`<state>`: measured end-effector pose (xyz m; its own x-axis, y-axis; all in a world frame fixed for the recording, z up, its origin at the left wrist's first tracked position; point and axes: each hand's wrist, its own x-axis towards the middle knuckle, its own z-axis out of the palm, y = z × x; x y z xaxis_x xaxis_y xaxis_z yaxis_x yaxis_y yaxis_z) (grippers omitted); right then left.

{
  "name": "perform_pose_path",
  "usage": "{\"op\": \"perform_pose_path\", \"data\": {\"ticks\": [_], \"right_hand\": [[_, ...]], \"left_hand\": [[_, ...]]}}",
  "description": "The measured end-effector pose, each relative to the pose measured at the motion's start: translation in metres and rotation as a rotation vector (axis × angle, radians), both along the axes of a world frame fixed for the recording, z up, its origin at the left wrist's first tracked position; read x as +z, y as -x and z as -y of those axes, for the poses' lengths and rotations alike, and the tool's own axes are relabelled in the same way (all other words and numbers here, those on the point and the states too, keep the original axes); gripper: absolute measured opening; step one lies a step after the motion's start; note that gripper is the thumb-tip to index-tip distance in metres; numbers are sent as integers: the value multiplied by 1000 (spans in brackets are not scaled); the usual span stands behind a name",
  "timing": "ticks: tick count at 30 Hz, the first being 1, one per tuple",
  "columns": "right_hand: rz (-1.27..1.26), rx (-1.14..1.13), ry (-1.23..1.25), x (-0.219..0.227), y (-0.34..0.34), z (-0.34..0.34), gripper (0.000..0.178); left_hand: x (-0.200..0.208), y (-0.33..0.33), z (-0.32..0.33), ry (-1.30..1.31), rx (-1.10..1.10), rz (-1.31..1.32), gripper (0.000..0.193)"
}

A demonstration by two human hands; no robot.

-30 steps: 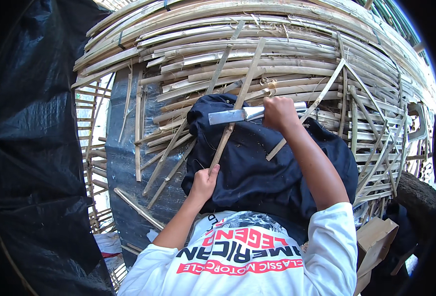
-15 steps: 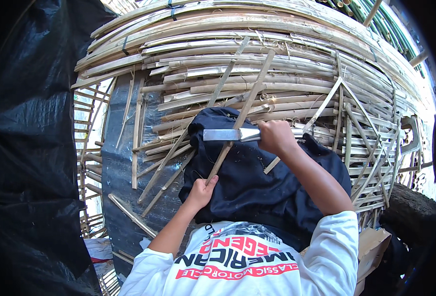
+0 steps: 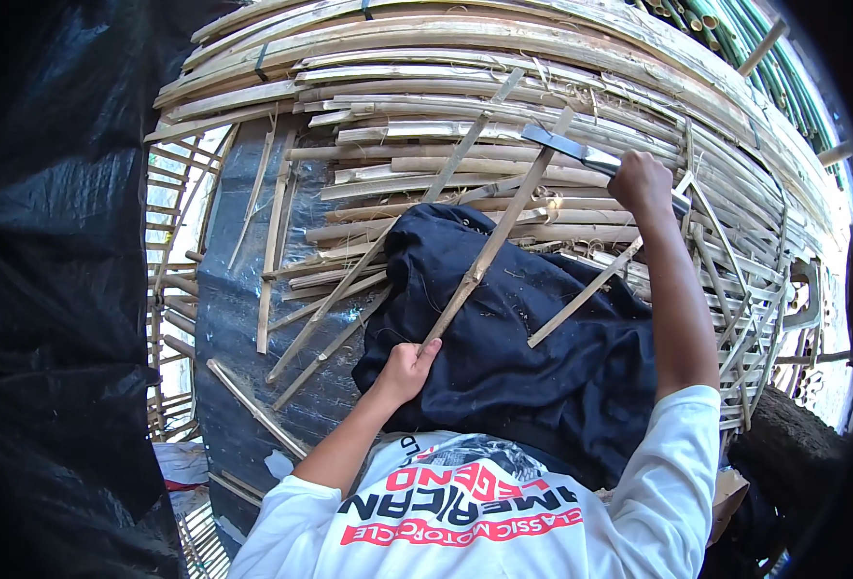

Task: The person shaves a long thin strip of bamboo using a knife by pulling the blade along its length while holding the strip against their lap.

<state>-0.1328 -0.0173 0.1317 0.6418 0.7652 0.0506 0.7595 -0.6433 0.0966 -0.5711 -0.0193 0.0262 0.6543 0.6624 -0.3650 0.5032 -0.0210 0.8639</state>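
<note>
My left hand [image 3: 409, 372] is closed round the lower end of a bamboo strip [image 3: 489, 253], which slants up and to the right over a dark cloth [image 3: 581, 372] spread on my lap. In my right hand [image 3: 641, 183] is a knife with a broad, square-ended metal blade [image 3: 563, 145]. Its blade lies across the strip near the far end. My fingers hide most of the knife's handle. A shorter bamboo piece [image 3: 586, 293] rests on the cloth, to the right of the held strip.
Split bamboo slats [image 3: 465, 48] lie stacked across the far side, some tied in bundles. Loose strips [image 3: 274, 241] lie on a dark sheet [image 3: 238, 318] at the left. Black plastic sheeting [image 3: 59, 289] hangs beyond it. A bamboo lattice [image 3: 735, 318] stands at the right.
My right hand has carried the knife away from me and to the right, from the strip's middle to near its far end. My left hand keeps its hold on the strip.
</note>
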Motion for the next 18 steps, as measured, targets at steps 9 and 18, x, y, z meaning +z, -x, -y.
{"op": "perform_pose_path", "data": {"ticks": [9,18], "right_hand": [[-98,717,46,-30,106,8,11],[104,-94,-83,32,-41,32,19]], "left_hand": [[0,9,-4,-20,16,43,64],[1,-1,-14,131,-48,-13,65]]}}
